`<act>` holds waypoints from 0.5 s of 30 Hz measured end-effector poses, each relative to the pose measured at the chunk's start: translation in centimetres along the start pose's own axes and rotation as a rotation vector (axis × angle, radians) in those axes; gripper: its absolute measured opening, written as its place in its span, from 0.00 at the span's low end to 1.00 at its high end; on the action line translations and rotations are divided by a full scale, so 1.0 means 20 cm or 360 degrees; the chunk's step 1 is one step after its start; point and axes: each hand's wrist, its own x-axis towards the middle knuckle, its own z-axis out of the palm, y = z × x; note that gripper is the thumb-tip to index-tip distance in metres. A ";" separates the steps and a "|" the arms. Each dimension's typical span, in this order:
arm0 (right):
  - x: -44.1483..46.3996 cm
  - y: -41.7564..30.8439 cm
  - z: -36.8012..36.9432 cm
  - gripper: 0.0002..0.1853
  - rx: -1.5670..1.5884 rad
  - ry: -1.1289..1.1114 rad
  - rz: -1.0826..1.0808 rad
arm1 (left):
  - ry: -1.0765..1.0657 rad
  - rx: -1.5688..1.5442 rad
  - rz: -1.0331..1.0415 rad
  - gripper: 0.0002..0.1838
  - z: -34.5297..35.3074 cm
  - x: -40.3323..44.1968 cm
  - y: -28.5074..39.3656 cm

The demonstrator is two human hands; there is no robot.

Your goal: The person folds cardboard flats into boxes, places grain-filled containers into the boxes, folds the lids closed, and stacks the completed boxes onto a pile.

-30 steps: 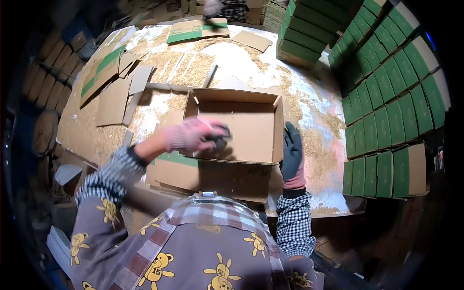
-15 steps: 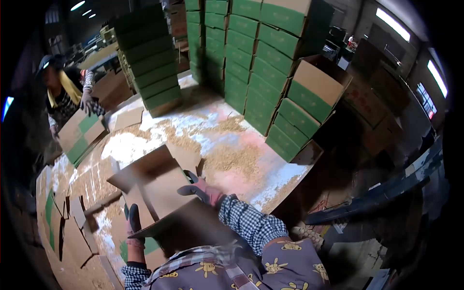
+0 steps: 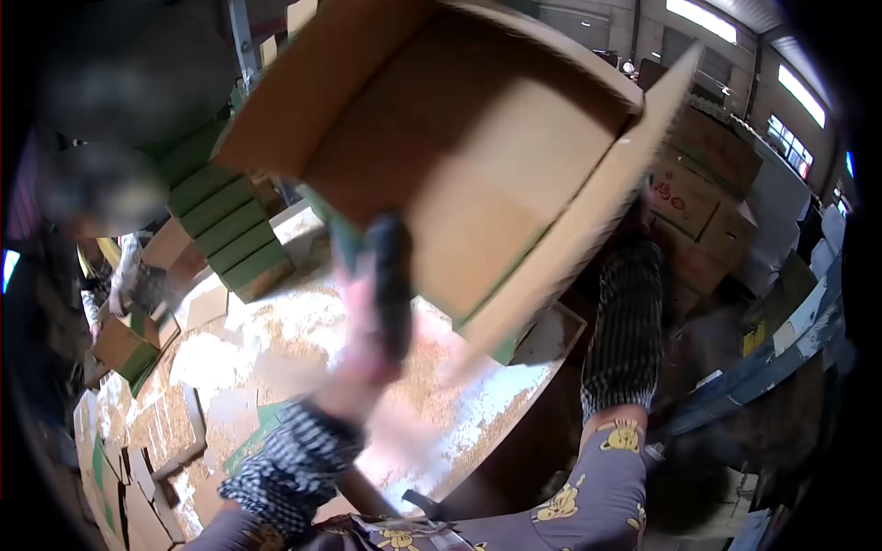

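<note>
A cardboard box [image 3: 496, 156] with raised flaps is held up high in front of me, its inside facing me. My left hand [image 3: 378, 294], in a pink and dark glove blurred by motion, grips the box at its lower left side. My right arm reaches up to the box's right side, where my right hand [image 3: 643, 207] is mostly hidden in shadow behind the flap. Below the box lies the table [image 3: 413, 404], strewn with sawdust-like bits.
A stack of green boxes [image 3: 230, 220] stands at the back left. At the far left a co-worker [image 3: 124, 266] handles a small box [image 3: 126, 344]. Flat cardboard pieces [image 3: 138, 500] lie at the lower left. Brown cartons [image 3: 689, 202] are stacked at the right.
The box has been lifted from the table to high in front of me, and both my hands have risen with it. The view has shifted right. The co-worker's cardboard is now a box shape.
</note>
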 end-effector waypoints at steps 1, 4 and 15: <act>0.09 0.15 -0.09 0.18 0.0052 0.0036 0.0067 | 0.0187 -0.0138 -0.0052 0.42 0.21 0.11 -0.09; 0.13 0.55 -0.29 0.32 -0.0293 0.0094 -0.0047 | 0.0331 -0.0091 -0.0769 0.44 0.57 0.31 -0.29; -1.57 0.24 -0.36 0.35 -0.0991 0.0027 0.0002 | 0.0028 0.2180 -0.0284 0.25 -1.06 -0.56 0.34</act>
